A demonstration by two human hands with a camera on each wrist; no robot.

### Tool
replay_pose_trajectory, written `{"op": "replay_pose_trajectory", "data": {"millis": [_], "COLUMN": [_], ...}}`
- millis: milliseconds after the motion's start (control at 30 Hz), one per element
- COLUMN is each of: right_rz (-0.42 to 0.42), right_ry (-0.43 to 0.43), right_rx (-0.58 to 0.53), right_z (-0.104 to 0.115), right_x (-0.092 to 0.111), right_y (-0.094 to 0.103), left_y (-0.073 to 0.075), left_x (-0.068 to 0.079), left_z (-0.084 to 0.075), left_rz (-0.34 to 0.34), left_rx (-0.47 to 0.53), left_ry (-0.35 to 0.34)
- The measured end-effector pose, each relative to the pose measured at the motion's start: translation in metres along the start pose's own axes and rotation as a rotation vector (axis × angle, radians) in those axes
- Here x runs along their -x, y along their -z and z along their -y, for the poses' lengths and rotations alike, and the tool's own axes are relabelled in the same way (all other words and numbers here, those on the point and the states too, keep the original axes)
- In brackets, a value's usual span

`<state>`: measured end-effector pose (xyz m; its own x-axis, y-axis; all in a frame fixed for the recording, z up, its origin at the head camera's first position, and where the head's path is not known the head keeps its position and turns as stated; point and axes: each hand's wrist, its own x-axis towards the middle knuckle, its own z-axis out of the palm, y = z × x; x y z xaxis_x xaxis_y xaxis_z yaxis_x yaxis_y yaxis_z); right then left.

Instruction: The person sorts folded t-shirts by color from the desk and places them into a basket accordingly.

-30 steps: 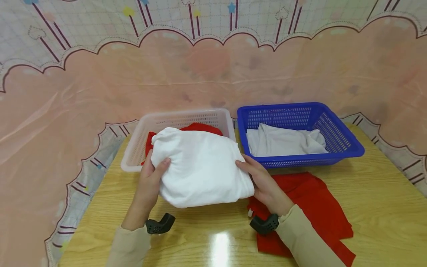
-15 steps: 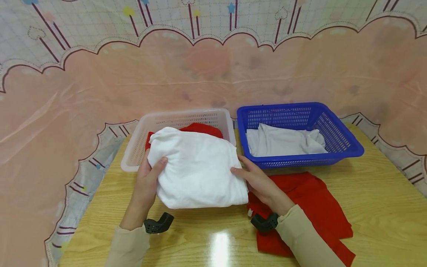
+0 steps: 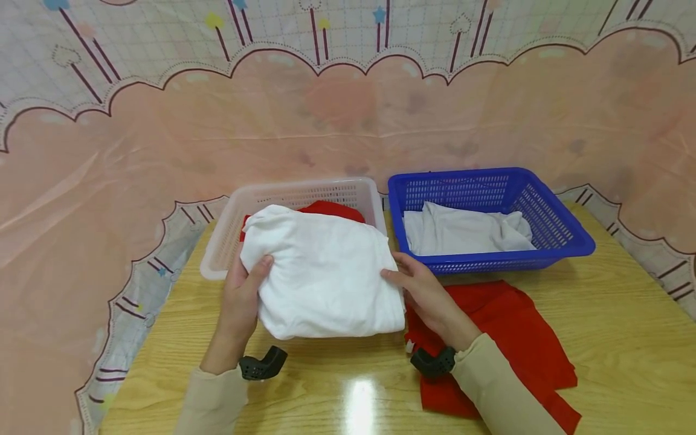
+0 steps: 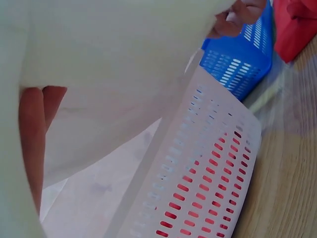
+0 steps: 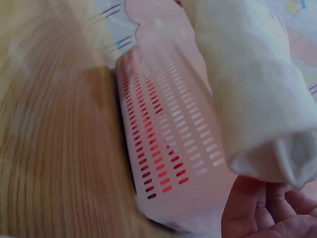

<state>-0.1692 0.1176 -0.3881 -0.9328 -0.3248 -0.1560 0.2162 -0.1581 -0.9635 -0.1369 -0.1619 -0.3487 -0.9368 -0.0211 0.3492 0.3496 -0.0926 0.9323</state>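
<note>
Between both hands a folded white cloth (image 3: 326,278) is held up in front of the white basket (image 3: 214,257), tilted so its broad face shows. My left hand (image 3: 239,302) grips its left end, thumb on the front and fingers behind. At the right edge my right hand (image 3: 429,296) pinches it, with the thumb in front. Layered folds of the cloth (image 5: 262,99) show in the right wrist view. In the left wrist view the cloth covers part of my left hand's fingers (image 4: 32,134). Red fabric (image 3: 334,209) lies inside the white basket, partly hidden by the cloth.
A blue basket (image 3: 489,261) stands right of the white one, holding a white cloth (image 3: 462,229). On the wooden table (image 3: 625,338) a red garment (image 3: 505,326) lies spread under the right forearm. A patterned curtain (image 3: 348,121) hangs behind the baskets.
The white cloth has shifted slightly left, and its right end looks flatter and tidier than a second ago. Both hands keep hold of it. Baskets and red garment stay put.
</note>
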Motion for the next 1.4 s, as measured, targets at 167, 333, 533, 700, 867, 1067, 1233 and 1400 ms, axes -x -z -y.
{"op": "replay_pose_trajectory", "data": {"millis": [167,333,533,700,867,1067,1233,1400], "right_rz": [0.086,0.191,0.193,0.127,0.075,0.021,0.041,0.029], "right_ry": [-0.023,-0.04,-0.009,0.048,0.135,0.208,0.262,0.29], "right_rx": [-0.183,-0.261,-0.213,-0.207,-0.228,-0.23,-0.292,-0.308], "right_z": [0.004,0.006,0.013,0.021,0.032,0.042,0.045,0.047], "right_x": [0.002,0.006,0.01,0.012,0.017,0.024,0.025,0.026], "right_y": [0.004,0.006,0.007,0.011,0.019,0.031,0.041,0.047], "left_y": [-0.005,-0.01,-0.019,-0.03,-0.04,-0.054,-0.064,-0.071], "left_x": [0.0,-0.001,-0.006,-0.014,-0.023,-0.031,-0.035,-0.036], "left_z": [-0.002,-0.005,-0.007,-0.007,-0.005,-0.005,-0.004,-0.002], "left_rz": [-0.009,-0.002,0.015,0.02,0.06,0.095,0.094,0.061], "left_rx": [0.073,0.068,0.074,0.051,0.017,-0.009,-0.021,-0.035], "left_ry": [-0.003,-0.017,-0.034,-0.016,0.033,0.054,0.04,0.066]}}
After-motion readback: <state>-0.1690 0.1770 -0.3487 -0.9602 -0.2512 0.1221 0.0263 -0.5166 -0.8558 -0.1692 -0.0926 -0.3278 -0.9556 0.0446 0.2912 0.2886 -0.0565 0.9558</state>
